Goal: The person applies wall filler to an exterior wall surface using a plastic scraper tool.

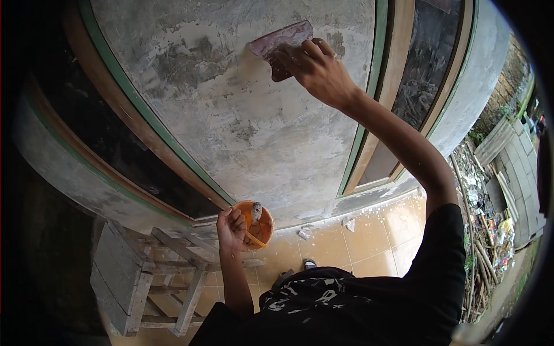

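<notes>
My right hand point(317, 75) grips a wide pinkish-red plastic scraper point(280, 36) against the patchy grey-white wall point(225, 127), high up between two windows. Low on the left, my left hand point(232, 230) is closed on an orange bucket point(262, 228), seemingly by its rim or handle. A pale, crusted tool handle point(256, 213) stands inside the bucket, which has some smeared residue in it; its lower end is hard to make out.
Dark windows point(424, 63) with wood and green frames flank the wall. A worn wooden stand point(118, 274) is at lower left. White scraps point(303, 233) lie on the tiled floor point(369, 259) by my sandalled foot. Debris, poles and blocks point(516, 184) lie outside at right.
</notes>
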The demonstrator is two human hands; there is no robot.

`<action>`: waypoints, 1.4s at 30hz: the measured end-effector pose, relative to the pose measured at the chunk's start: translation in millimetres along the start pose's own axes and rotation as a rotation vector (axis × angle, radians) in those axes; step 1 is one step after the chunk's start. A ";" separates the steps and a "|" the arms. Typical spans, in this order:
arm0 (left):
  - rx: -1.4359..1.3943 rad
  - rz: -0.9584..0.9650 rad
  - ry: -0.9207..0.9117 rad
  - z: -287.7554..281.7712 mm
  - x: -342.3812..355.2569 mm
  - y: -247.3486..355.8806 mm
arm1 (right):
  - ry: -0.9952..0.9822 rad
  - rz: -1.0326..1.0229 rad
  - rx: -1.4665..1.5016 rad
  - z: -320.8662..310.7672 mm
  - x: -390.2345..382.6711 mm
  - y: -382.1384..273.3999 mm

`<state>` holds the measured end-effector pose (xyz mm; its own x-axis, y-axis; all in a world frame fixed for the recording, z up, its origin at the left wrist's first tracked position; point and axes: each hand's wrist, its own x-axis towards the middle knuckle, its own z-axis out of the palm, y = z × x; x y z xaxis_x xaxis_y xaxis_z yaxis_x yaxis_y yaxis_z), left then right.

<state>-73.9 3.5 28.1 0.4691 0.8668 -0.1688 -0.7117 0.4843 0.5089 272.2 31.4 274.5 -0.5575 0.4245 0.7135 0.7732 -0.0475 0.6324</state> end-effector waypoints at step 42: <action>0.021 0.163 0.073 -18.6 -36.8 23.5 | -0.511 0.308 1.035 39.0 -154.6 -186.1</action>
<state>-117.6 -14.8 30.6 0.3090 0.9403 -0.1430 -0.7638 0.3349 0.5518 226.2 10.0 34.8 -0.3023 0.8447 0.4416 0.8603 0.4413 -0.2553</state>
